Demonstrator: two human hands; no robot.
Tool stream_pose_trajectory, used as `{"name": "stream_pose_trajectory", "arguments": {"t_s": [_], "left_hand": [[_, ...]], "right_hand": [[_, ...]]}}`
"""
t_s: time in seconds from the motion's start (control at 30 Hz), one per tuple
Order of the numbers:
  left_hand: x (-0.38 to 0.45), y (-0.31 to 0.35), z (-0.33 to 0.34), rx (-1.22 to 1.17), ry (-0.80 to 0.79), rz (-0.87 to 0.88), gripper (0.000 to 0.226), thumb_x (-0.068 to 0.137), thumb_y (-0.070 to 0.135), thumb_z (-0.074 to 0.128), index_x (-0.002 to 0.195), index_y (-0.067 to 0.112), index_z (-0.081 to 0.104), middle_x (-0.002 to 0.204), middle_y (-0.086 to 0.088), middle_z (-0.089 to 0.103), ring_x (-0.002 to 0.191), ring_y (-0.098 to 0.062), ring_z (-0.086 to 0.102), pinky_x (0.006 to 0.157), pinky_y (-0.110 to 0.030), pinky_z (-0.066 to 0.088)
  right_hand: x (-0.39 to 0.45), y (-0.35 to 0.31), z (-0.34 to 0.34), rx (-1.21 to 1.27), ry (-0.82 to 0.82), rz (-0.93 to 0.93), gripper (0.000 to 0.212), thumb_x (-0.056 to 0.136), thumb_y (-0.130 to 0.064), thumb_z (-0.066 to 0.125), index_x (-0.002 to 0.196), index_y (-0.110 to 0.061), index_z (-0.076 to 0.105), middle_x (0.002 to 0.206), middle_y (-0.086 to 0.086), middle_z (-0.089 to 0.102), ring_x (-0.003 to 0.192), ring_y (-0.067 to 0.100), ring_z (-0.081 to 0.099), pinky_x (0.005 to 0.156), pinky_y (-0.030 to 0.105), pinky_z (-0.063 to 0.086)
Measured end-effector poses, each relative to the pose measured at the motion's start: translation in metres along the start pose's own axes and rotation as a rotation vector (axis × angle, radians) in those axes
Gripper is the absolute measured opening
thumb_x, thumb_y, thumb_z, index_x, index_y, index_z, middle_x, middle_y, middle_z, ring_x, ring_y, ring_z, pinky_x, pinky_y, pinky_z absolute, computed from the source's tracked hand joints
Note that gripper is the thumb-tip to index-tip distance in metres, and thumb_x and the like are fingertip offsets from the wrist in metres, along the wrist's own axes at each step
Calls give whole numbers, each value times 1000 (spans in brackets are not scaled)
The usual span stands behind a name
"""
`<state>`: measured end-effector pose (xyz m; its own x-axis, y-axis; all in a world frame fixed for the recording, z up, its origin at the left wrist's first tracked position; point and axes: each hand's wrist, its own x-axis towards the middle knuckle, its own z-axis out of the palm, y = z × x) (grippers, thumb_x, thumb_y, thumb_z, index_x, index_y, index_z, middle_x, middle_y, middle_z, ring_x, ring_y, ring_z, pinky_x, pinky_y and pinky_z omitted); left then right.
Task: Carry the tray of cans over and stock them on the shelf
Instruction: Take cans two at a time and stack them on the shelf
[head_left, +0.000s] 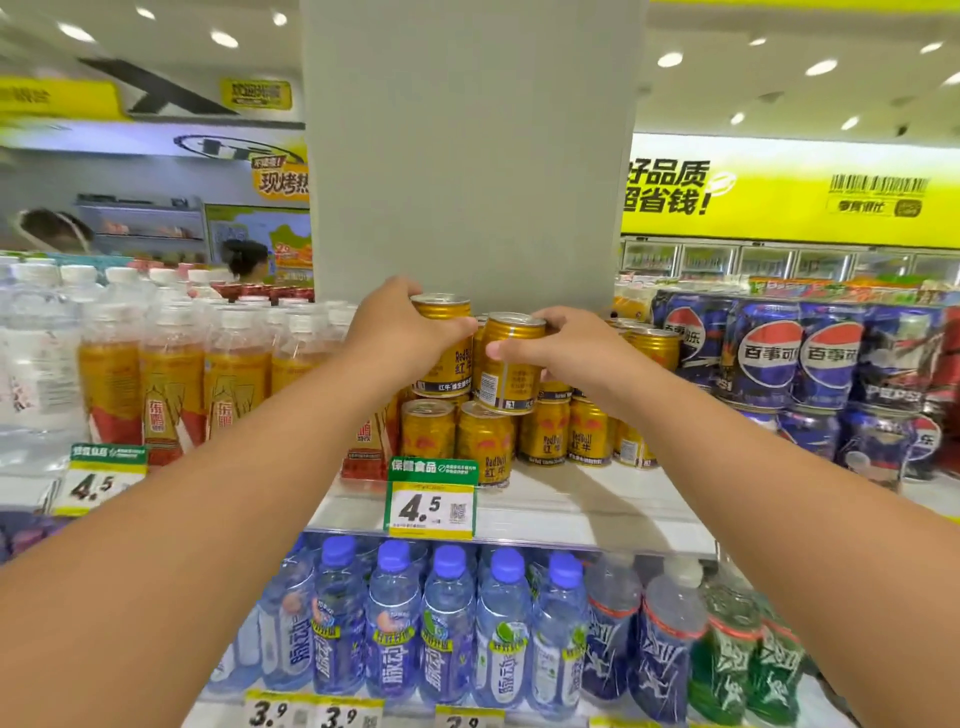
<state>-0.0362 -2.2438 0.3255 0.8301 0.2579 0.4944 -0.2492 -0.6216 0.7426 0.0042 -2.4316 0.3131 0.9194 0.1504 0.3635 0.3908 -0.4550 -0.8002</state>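
Gold Red Bull cans fill the top shelf (545, 499) in front of a grey pillar, a lower row (485, 441) standing on the shelf board and more stacked on top. My left hand (400, 332) is shut around one upright gold can (447, 338) in the upper layer. My right hand (566, 348) grips a second gold can (506, 369), which tilts slightly and sits on the cans below. The two held cans almost touch. No tray is in view.
Orange-drink bottles (171, 374) stand left of the cans, Pepsi can packs (789, 358) to the right. Blue-capped water bottles (447, 623) line the shelf below. A 4.5 price tag (431, 499) hangs on the shelf edge. People stand far back on the left.
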Motion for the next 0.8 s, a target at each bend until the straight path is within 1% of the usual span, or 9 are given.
{"name": "stream_pose_trajectory", "arguments": {"t_s": [0.07, 0.13, 0.27, 0.37, 0.5, 0.6, 0.63, 0.73, 0.8], "left_hand": [[1, -3, 6, 19, 16, -25, 69, 73, 53, 79, 129, 22, 53, 122, 2, 63, 105, -19, 61, 91, -37, 52], [2, -7, 11, 28, 23, -51, 70, 72, 53, 79, 129, 22, 53, 122, 1, 64, 108, -22, 62, 93, -41, 52], [3, -10, 20, 26, 64, -63, 74, 77, 50, 77, 138, 19, 47, 133, -3, 58, 118, -25, 58, 96, -39, 50], [3, -8, 26, 53, 95, -68, 78, 81, 48, 74, 145, 17, 41, 141, -4, 53, 126, -27, 53, 95, -36, 45], [0, -4, 33, 98, 128, -84, 77, 84, 46, 72, 146, 15, 38, 144, -6, 50, 130, -29, 49, 88, -33, 42], [1, -6, 38, 125, 151, -107, 77, 84, 47, 72, 145, 14, 39, 144, -9, 50, 129, -31, 50, 91, -36, 45], [1, -7, 40, 131, 155, -114, 78, 84, 47, 72, 145, 13, 38, 144, -9, 50, 129, -31, 50, 93, -38, 45], [-2, -7, 46, 162, 166, -113, 76, 86, 45, 71, 145, 11, 37, 144, -11, 49, 130, -32, 49, 95, -40, 45], [-4, -6, 49, 167, 178, -105, 74, 87, 44, 70, 144, 11, 37, 144, -12, 49, 131, -32, 48, 93, -39, 45]], "right_hand": [[4, 4, 4, 12, -12, 5, 76, 64, -51, 89, 127, -20, 61, 112, -6, 72, 97, 11, 69, 74, 28, 56], [8, 7, 7, 18, -26, 6, 77, 62, -52, 89, 127, -21, 62, 112, -6, 72, 99, 12, 69, 81, 32, 58], [13, 7, 9, 28, -43, -3, 53, 68, -46, 88, 111, -26, 66, 102, -11, 72, 93, 8, 69, 78, 28, 57], [14, 7, 10, 14, -50, -18, 39, 70, -44, 88, 99, -31, 65, 97, -14, 71, 89, 5, 68, 69, 24, 54], [16, 7, 12, 23, -49, -20, 49, 71, -43, 88, 108, -29, 60, 101, -13, 68, 89, 6, 66, 69, 24, 53], [18, 9, 15, 7, -23, -1, 84, 67, -47, 89, 137, -20, 51, 129, -2, 57, 109, 17, 62, 89, 36, 56], [19, 11, 15, 4, -19, 5, 91, 66, -48, 89, 142, -20, 47, 130, -1, 54, 112, 19, 61, 90, 37, 55], [18, 14, 15, 47, -28, 19, 89, 67, -48, 88, 140, -21, 46, 108, -14, 54, 103, 17, 62, 75, 29, 54], [19, 17, 16, 72, -30, 30, 90, 66, -49, 89, 140, -22, 45, 115, -9, 57, 105, 18, 62, 79, 32, 55]]}}
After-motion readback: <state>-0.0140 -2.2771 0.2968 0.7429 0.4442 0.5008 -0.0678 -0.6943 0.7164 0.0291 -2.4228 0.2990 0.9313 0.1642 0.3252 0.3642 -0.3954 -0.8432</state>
